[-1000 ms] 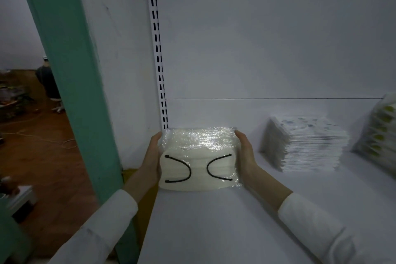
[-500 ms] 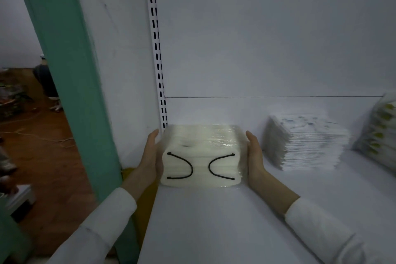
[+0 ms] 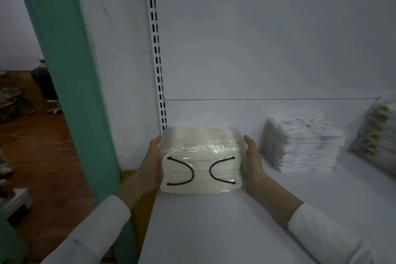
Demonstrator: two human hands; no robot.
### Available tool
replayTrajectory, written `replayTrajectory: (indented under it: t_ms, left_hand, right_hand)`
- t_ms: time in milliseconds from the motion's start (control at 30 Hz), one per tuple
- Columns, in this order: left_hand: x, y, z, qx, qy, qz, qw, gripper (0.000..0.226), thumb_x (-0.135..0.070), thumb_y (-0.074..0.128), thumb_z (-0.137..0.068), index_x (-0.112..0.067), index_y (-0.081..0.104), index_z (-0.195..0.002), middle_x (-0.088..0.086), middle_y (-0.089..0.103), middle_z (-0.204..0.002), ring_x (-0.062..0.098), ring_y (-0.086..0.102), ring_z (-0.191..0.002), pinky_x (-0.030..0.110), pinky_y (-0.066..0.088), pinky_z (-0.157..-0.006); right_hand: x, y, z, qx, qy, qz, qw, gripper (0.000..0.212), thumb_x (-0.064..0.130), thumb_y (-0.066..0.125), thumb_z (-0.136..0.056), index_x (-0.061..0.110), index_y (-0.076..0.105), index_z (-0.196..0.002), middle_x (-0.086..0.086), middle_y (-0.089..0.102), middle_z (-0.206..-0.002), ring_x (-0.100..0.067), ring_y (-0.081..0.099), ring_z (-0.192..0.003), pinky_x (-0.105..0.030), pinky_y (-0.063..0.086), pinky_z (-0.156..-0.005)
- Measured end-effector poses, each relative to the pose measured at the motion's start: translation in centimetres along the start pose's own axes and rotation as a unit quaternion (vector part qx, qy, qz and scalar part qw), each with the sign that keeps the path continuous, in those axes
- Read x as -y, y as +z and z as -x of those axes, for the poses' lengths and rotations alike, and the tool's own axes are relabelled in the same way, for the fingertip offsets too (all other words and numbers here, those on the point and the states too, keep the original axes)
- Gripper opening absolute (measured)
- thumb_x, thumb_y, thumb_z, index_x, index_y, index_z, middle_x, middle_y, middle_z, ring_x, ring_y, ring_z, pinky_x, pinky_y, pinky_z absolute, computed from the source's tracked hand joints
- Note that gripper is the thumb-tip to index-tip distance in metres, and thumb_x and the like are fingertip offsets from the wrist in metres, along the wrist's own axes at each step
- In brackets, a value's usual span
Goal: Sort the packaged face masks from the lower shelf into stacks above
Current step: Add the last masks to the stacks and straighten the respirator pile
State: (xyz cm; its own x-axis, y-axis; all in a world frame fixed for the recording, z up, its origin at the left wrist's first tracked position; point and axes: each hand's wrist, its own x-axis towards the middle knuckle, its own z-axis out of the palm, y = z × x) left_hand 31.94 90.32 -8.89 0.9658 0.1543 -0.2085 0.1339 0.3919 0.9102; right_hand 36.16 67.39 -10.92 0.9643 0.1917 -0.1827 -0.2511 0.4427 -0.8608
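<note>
The wrapped mask pack (image 3: pixel 201 156) now sits flat at the far left of the shelf (image 3: pixel 214 221) (a second ago curled fingers held it tilted). The left hand (image 3: pixel 152 165) and right hand (image 3: pixel 251 161) flank its sides, fingers straight, gripping nothing. A white stack (image 3: pixel 306 148) lies to its right.

Front of the shelf (image 3: pixel 214 231) is bare; the mask bundle (image 3: pixel 201 161), white stack (image 3: pixel 306 148) and bagged pile (image 3: pixel 379 133) block its back edge.
</note>
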Motion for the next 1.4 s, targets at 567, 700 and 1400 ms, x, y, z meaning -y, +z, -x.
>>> replayTrajectory:
  t_ms: [567,700,1400]
  left_hand:
    - [-0.7,-0.1,1.0,0.035,0.025,-0.027,0.999,0.050,-0.030,0.040,-0.094,-0.015,0.072,-0.059,0.008,0.066,-0.062,0.015,0.064,-0.046,0.029,0.049,-0.060]
    - [-0.4,-0.4,1.6,0.037,-0.002,-0.044,0.998,0.037,-0.031,0.044,-0.092,-0.009,0.074,-0.086,0.012,0.072,-0.081,0.026,0.069,-0.074,0.035,0.052,-0.076]
    - [-1.4,-2.5,1.5,-0.093,0.328,-0.467,0.816,0.046,-0.020,0.062,-0.087,-0.010,0.049,-0.130,0.008,0.049,-0.134,0.025,0.042,-0.125,0.028,0.031,-0.098]
  right_hand:
    - [0.4,0.2,0.9,-0.032,0.025,0.021,0.999,0.049,0.054,0.054,-0.083,0.011,0.070,-0.101,-0.013,0.073,-0.089,-0.031,0.068,-0.081,-0.039,0.053,-0.079]
    - [0.9,0.4,1.2,-0.053,0.002,0.059,0.997,0.042,0.049,0.057,-0.084,0.014,0.069,-0.103,-0.009,0.073,-0.093,-0.027,0.069,-0.082,-0.037,0.053,-0.079]
    - [3.0,-1.8,3.8,-0.072,-0.332,0.662,0.669,0.073,0.058,0.034,-0.095,0.015,0.018,-0.152,0.001,0.020,-0.158,-0.017,0.020,-0.144,-0.030,0.018,-0.113]
